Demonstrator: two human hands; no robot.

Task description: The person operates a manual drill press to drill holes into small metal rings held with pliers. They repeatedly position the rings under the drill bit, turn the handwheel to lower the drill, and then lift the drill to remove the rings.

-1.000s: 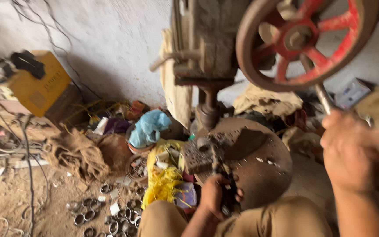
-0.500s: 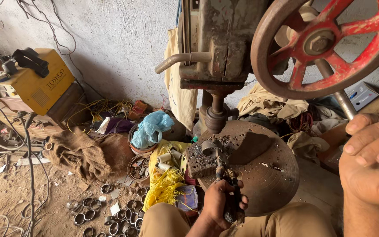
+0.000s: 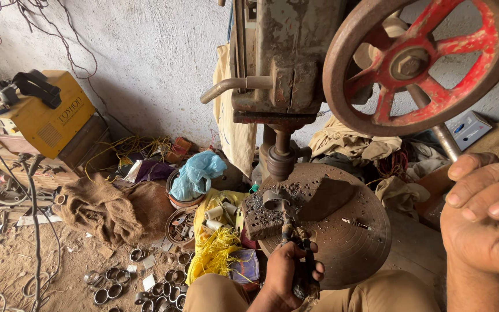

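Two hands in view. Left hand point(image 3: 284, 276) clenched on tong handles, near centre; tongs point(image 3: 293, 242) pinching a small metal ring point(image 3: 274, 199) on a pitted steel block point(image 3: 268, 215), directly under press ram point(image 3: 280, 155). Right hand point(image 3: 488, 216) at near right, fingers curled loosely, holding nothing visible; just below the lever rod coming off red-spoked handwheel point(image 3: 420, 60), prob. not touching.

Ring: judged stiff, light, small, rounded, so likely to slip or roll if pinched off-centre; best taken across the wall w/ tong tips, as now. Possibly hot or sharp-edged, can't tell. Tongs keep fingers out from under ram.

Round press table point(image 3: 353, 231) carrying block, w/ swarf scattered on it. More rings point(image 3: 140, 283) strewn on dirt floor, near left. Yellow plastic strands point(image 3: 218, 251) and a bowl of scrap parts point(image 3: 181, 222) just left of table. Blue plastic bag point(image 3: 197, 173) over another bowl behind. Brown cloth point(image 3: 102, 208) further left; yellow welding machine point(image 3: 44, 115) far left. Rags piled far right. Ram close above ring, little room for tong tips.
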